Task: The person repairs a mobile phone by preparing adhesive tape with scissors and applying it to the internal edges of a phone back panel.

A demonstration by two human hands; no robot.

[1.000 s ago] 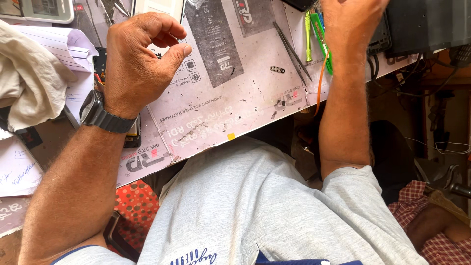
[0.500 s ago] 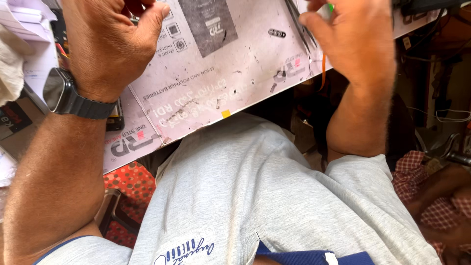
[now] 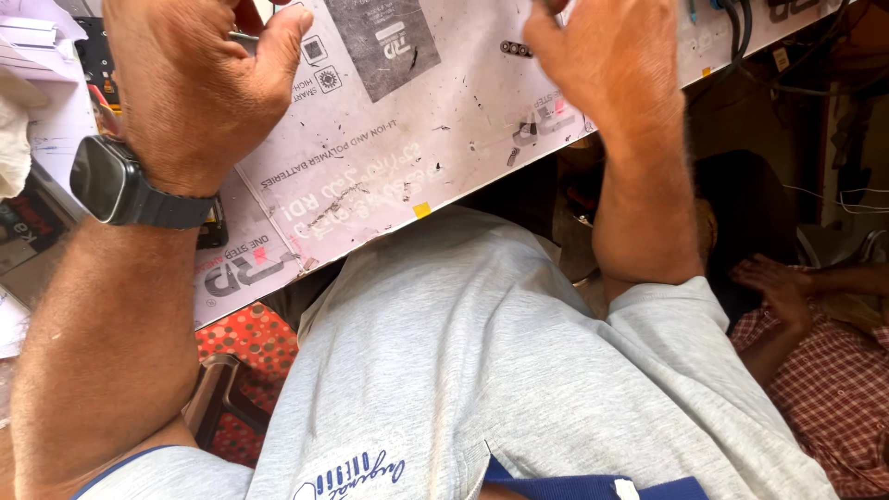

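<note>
From the head camera I saw both forearms raised toward the top of the frame, over a printed cardboard sheet [image 3: 398, 157] that covered the bench from upper right down to lower left. The left hand [image 3: 190, 88] sat in the upper left, back toward me, wrist bent, thumb spread out to the right and fingers curled loosely; it was half open, and I could not tell whether it gripped anything, since the fingertips ran out of the frame. A dark watch [image 3: 116, 181] circled that wrist. The right hand [image 3: 616, 69] hung at upper centre-right, back also toward me, fingers curled upward past the frame edge, so I could not tell its grip either. A small black part [image 3: 516, 47] lay on the cardboard just left of it. Dark cables [image 3: 741, 32] ran in the upper right corner. Another person's hand [image 3: 773, 282] rested at the right edge on a checked cloth [image 3: 833, 389].
</note>
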